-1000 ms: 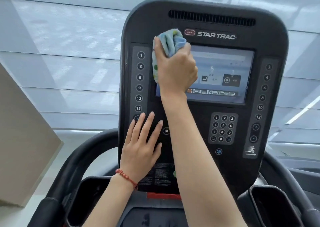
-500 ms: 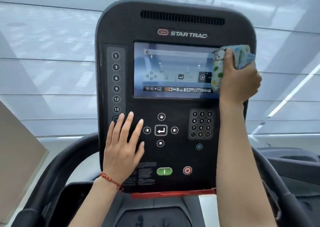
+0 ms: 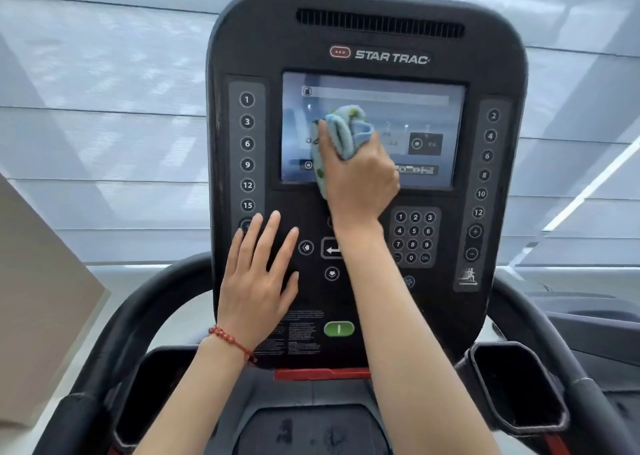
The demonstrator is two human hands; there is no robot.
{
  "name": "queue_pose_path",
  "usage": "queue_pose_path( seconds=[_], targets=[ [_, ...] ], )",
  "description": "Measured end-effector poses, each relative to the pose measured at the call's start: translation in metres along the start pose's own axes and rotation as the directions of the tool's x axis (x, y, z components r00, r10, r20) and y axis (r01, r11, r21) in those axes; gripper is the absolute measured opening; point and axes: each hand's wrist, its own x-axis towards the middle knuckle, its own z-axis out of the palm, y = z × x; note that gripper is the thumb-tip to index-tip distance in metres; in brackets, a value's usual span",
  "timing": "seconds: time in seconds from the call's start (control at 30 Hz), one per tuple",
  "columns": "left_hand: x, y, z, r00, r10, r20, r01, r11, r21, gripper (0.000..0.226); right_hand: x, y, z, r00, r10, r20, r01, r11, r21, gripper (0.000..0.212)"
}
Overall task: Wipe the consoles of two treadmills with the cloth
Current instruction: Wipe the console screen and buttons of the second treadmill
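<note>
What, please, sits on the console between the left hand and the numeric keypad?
In the head view, the arrow and enter buttons lie between the left hand and the numeric keypad; the right forearm crosses them, hiding part.

The right hand [image 3: 360,174] is raised on an outstretched forearm, its fingers closed in a fist. The left hand [image 3: 258,281] is laid flat, fingers spread, wrist bent slightly back.

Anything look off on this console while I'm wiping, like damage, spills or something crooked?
Nothing stands out. The console looks intact, its screen lit and uncracked. The right hand presses the bunched cloth onto the screen; the left hand lies flat beside the arrow keys.
</note>
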Motion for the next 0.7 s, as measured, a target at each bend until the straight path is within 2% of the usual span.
queue_pose_path(
  seconds=[0.1,0.23,0.33,0.43,0.6,0.7],
  targets=[
    [0.000,-0.002,-0.004,1.000,0.010,0.023,-0.010,1.000,-0.010,0.049,-0.010,-0.020,0.004,0.997,-0.054,0.063,0.054,0.999,0.002,0.053],
    [-0.011,-0.008,-0.012,0.999,-0.041,0.012,0.042,0.999,-0.027,0.049,-0.005,-0.028,-0.003,0.984,0.003,0.176,-0.028,0.990,0.137,0.049],
    [-0.025,-0.016,-0.014,0.998,-0.068,-0.008,0.068,0.997,-0.018,0.048,-0.018,-0.042,0.005,0.978,-0.158,0.135,0.128,0.970,0.206,0.047],
    [-0.036,-0.024,-0.013,0.996,-0.089,-0.003,0.089,0.996,-0.008,0.048,-0.023,-0.051,0.024,0.948,-0.301,0.100,0.286,0.948,0.137,0.050],
    [-0.041,-0.034,-0.013,0.997,-0.072,0.032,0.072,0.997,-0.005,0.049,0.026,-0.070,0.047,0.932,-0.362,-0.031,0.363,0.927,0.096,0.052],
    [-0.043,-0.037,-0.013,0.996,-0.056,0.067,0.057,0.998,-0.009,0.052,0.066,-0.093,0.051,0.916,-0.386,0.109,0.383,0.923,0.045,0.057]
  ],
)
